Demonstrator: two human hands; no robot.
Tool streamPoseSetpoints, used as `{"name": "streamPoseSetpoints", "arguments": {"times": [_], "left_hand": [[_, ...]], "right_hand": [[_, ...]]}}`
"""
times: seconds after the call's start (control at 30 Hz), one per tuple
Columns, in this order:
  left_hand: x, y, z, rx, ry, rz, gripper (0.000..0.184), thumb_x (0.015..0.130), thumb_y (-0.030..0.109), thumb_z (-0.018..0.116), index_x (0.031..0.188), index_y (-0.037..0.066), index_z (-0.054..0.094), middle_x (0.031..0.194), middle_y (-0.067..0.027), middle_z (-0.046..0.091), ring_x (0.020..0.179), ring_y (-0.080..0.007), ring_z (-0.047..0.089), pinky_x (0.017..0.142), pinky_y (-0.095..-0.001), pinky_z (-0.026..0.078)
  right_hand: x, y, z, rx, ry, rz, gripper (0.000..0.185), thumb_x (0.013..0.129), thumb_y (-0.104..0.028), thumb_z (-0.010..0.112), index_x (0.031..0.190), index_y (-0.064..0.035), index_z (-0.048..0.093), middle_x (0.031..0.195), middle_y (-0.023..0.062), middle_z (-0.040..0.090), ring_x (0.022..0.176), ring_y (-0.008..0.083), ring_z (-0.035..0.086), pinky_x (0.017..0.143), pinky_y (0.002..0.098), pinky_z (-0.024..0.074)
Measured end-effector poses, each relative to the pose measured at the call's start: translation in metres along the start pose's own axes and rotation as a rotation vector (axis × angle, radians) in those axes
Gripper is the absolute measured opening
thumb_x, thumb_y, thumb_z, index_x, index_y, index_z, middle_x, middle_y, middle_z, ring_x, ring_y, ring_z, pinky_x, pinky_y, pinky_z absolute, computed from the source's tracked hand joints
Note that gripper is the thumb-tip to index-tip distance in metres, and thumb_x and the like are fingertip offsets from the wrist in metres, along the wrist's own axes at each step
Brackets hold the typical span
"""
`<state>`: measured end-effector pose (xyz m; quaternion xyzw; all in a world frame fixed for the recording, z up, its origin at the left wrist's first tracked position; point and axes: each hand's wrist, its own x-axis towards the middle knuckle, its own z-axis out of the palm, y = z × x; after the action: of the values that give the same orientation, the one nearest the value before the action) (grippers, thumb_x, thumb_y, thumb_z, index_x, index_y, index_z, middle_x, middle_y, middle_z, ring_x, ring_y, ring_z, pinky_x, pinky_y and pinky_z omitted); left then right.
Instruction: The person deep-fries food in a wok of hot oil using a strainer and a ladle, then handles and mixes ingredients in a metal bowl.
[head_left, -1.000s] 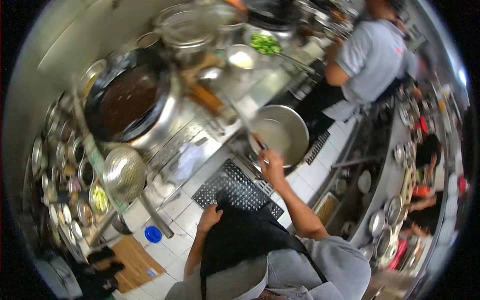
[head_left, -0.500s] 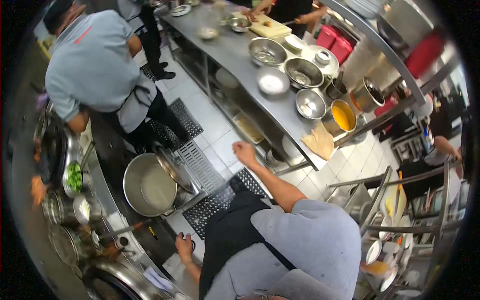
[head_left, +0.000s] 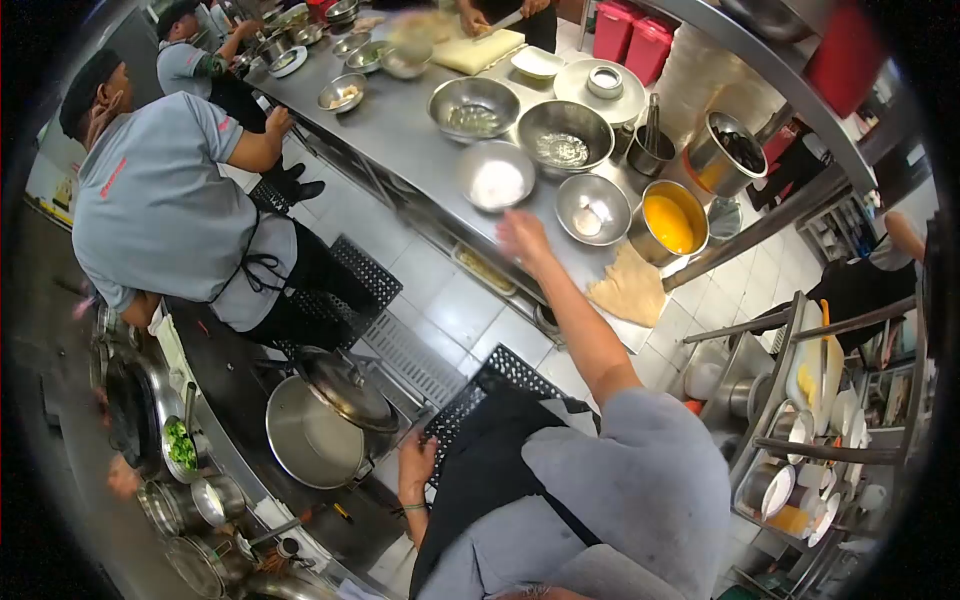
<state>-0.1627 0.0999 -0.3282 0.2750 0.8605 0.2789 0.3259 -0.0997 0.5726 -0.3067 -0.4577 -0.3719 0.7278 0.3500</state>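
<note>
My right hand (head_left: 522,238) is stretched out over the edge of the steel counter (head_left: 400,160). It is smeared by motion, close to the near rim of a steel bowl (head_left: 497,176) with a bright white inside. I cannot tell whether it touches the bowl. Beside that bowl sit a smaller steel bowl (head_left: 594,210) with something pale in it and a larger bowl (head_left: 566,138) with clear liquid. My left hand (head_left: 417,462) hangs low by my apron, fingers loosely apart, with nothing seen in it. Near it stands a big pot (head_left: 315,440), its lid (head_left: 348,390) tilted against the rim.
A pot of orange liquid (head_left: 672,222) and a tan cloth (head_left: 628,287) are at the counter's near end. One co-worker (head_left: 180,200) stands at the stove on the left; another person cuts at a board (head_left: 478,48). A rack (head_left: 800,430) stands right. Perforated mats (head_left: 495,385) lie on the floor.
My right hand has moved forward and up to the counter bowls. My left hand has come up, nearer the pot. The view has turned, and the co-worker at left has raised an arm.
</note>
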Motion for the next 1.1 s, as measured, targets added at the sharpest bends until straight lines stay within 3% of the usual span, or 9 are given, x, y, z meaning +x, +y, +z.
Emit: {"name": "streamPoseSetpoints", "arguments": {"times": [0.17, 0.3, 0.33, 0.5, 0.63, 0.77, 0.9, 0.97, 1.1], "left_hand": [[-0.004, 0.006, 0.01, 0.027, 0.028, 0.019, 0.041, 0.086, 0.023, 0.065, 0.115, -0.006, 0.06, 0.105, -0.0265, 0.064, 0.099, -0.0427, 0.061, 0.086, -0.0448, 0.049], [-0.022, 0.01, 0.006, -0.052, 0.152, -0.041, 0.042, 0.086, 0.023, 0.065, 0.117, -0.005, 0.059, 0.107, -0.027, 0.063, 0.099, -0.0431, 0.061, 0.086, -0.0459, 0.049], [-0.03, 0.013, 0.005, -0.02, 0.206, -0.039, 0.042, 0.086, 0.022, 0.065, 0.118, -0.004, 0.059, 0.108, -0.0254, 0.064, 0.095, -0.0394, 0.063, 0.084, -0.0431, 0.05], [-0.056, -0.003, 0.019, -0.415, 0.312, -0.245, 0.036, 0.087, 0.019, 0.065, 0.115, -0.003, 0.061, 0.101, -0.0169, 0.067, 0.087, -0.0234, 0.066, 0.077, -0.0331, 0.051], [-0.083, -0.019, 0.008, -0.573, 0.428, -0.211, 0.023, 0.092, 0.015, 0.061, 0.109, 0.0, 0.063, 0.094, -0.0124, 0.068, 0.084, -0.0188, 0.066, 0.074, -0.029, 0.052], [-0.119, -0.033, 0.001, -1.348, 0.601, -0.235, 0.027, 0.096, 0.02, 0.058, 0.113, 0.0, 0.056, 0.103, -0.0122, 0.063, 0.085, -0.0179, 0.066, 0.069, -0.0289, 0.056], [-0.19, -0.039, 0.002, -1.609, 0.763, -0.345, 0.035, 0.096, 0.019, 0.057, 0.121, -0.002, 0.045, 0.11, -0.0153, 0.057, 0.084, -0.0211, 0.066, 0.065, -0.0337, 0.059], [-0.227, -0.06, 0.024, -1.681, 0.835, -0.382, 0.04, 0.094, 0.017, 0.06, 0.125, -0.002, 0.042, 0.104, -0.0158, 0.058, 0.079, -0.0215, 0.067, 0.059, -0.0322, 0.06], [-0.3, -0.083, 0.071, -1.749, 1.101, -0.431, 0.023, 0.091, 0.009, 0.061, 0.108, 0.003, 0.046, 0.094, -0.0142, 0.062, 0.069, -0.0218, 0.068, 0.052, -0.0317, 0.058]], "right_hand": [[0.059, 0.011, 0.022, 0.228, 0.013, 0.2, 0.038, 0.09, -0.027, 0.055, 0.112, 0.0036, 0.052, 0.088, 0.0174, 0.061, 0.071, 0.0235, 0.062, 0.049, 0.0375, 0.0543], [0.05, 0.034, 0.02, 0.251, 0.053, 0.087, 0.038, 0.086, -0.01, 0.048, 0.122, 0.0039, 0.047, 0.101, 0.0175, 0.06, 0.078, 0.0257, 0.064, 0.059, 0.0389, 0.0562], [0.045, 0.039, 0.017, 0.17, 0.066, 0.137, 0.035, 0.094, -0.017, 0.045, 0.124, -0.0003, 0.045, 0.105, 0.0167, 0.06, 0.083, 0.0277, 0.064, 0.062, 0.0413, 0.0551], [-0.014, 0.069, 0.021, -0.083, -0.044, 0.006, 0.043, 0.085, -0.007, 0.048, 0.128, -0.003, 0.043, 0.107, 0.0161, 0.06, 0.074, 0.027, 0.064, 0.054, 0.0356, 0.0555], [-0.106, 0.081, 0.056, -0.346, -0.448, 0.165, 0.042, 0.08, -0.003, 0.046, 0.122, 0.0018, 0.051, 0.095, 0.013, 0.063, 0.064, 0.0186, 0.06, 0.048, 0.0308, 0.0491], [-0.2, 0.134, 0.088, -0.642, -0.812, 0.421, 0.023, 0.077, -0.004, 0.048, 0.098, 0.0041, 0.052, 0.076, 0.0117, 0.057, 0.05, 0.0199, 0.055, 0.046, 0.0363, 0.0522], [-0.312, 0.183, 0.11, -0.883, -1.14, 0.697, 0.041, 0.079, -0.004, 0.05, 0.117, 0.0102, 0.046, 0.082, 0.016, 0.061, 0.05, 0.0202, 0.057, 0.044, 0.0313, 0.0536], [-0.36, 0.203, 0.121, -1.116, -1.292, 0.784, 0.041, 0.081, -0.004, 0.053, 0.119, 0.0068, 0.047, 0.079, 0.01, 0.06, 0.053, 0.0147, 0.056, 0.044, 0.0295, 0.0534], [-0.436, 0.24, 0.125, -1.322, -1.602, 0.744, 0.043, 0.086, -0.015, 0.058, 0.121, 0.0071, 0.048, 0.084, 0.0104, 0.061, 0.056, 0.0142, 0.058, 0.046, 0.0268, 0.053]]}}
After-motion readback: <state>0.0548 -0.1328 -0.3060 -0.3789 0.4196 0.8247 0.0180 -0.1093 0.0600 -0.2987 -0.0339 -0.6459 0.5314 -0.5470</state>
